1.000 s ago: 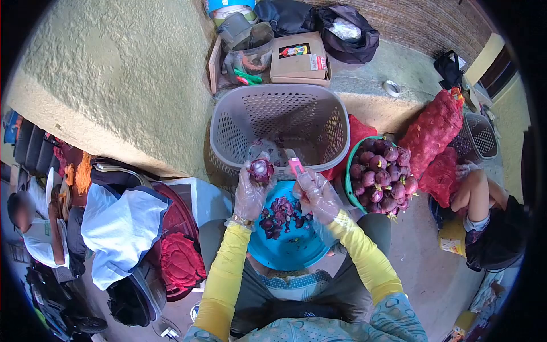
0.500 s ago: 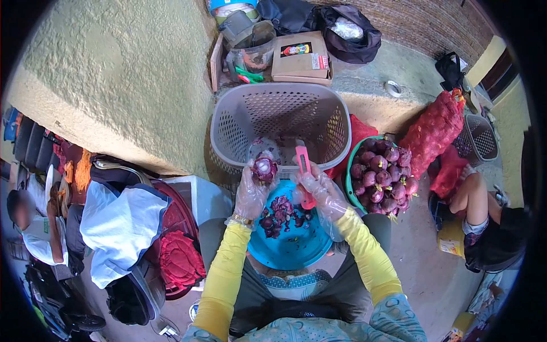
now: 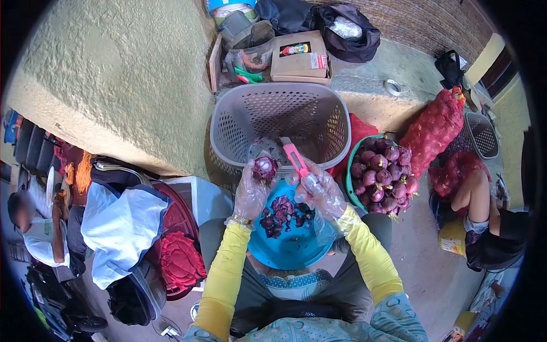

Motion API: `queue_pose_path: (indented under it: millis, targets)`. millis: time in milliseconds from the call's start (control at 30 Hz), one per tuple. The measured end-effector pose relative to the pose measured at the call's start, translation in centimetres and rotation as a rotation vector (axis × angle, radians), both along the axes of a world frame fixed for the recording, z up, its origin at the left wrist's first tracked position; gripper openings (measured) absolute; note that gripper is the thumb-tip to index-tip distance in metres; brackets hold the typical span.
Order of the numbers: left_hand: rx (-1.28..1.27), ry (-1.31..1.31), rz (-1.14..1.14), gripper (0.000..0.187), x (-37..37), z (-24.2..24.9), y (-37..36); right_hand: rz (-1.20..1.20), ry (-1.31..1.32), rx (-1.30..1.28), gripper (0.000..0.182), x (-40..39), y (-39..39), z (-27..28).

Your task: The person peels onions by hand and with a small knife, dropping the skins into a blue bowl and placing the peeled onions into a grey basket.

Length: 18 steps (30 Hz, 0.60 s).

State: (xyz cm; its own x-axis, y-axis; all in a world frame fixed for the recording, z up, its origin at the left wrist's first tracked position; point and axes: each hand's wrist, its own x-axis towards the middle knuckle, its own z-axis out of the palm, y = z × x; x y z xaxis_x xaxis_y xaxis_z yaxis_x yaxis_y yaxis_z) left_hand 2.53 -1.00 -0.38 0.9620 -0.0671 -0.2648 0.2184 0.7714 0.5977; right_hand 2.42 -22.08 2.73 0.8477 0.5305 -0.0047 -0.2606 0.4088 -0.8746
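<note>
In my left hand (image 3: 249, 187), gloved in clear plastic, sits a red onion (image 3: 265, 167) with a pale patch on its upper face. My right hand (image 3: 323, 192), gloved the same way, is closed around a pink utility knife (image 3: 295, 160) whose tip points up and left toward the onion, apart from it. Below both hands, a blue basin (image 3: 290, 255) contains dark purple onion skins and scraps (image 3: 282, 212). Directly ahead stands a grey perforated basket (image 3: 223, 122), with some pieces at its bottom. To the right, a green tub (image 3: 348, 185) is heaped with red onions (image 3: 380, 174).
A full red mesh sack (image 3: 436, 128) leans against the ledge at right. The ledge bears a cardboard box (image 3: 300, 56), a black bag (image 3: 350, 34) and a tape roll (image 3: 393, 87). One person sits at far right, another at far left. A white cloth (image 3: 125, 225) covers items at left.
My right hand has turned slightly, so the knife tilts further left toward the onion. My left hand stays nearly in place. The person at right has shifted a red mesh bag.
</note>
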Motion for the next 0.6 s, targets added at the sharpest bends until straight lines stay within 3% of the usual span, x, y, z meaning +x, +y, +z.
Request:
queue_pose_path:
  millis: [267,467,600]
  targets:
    - [-0.028,0.021,0.032,0.042,-0.1,0.0,-0.1,-0.017,0.075,0.021,0.050,-0.2,0.0,0.6]
    - [-0.003,-0.065,-0.056,0.042,-0.1,-0.7,-0.2,-0.143,-0.250,-0.270,0.043,0.5,-0.4,0.0]
    - [-0.040,-0.073,-0.118,0.043,-0.5,-0.2,-0.8,-0.196,-0.386,-0.657,0.041,0.8,-0.5,1.6]
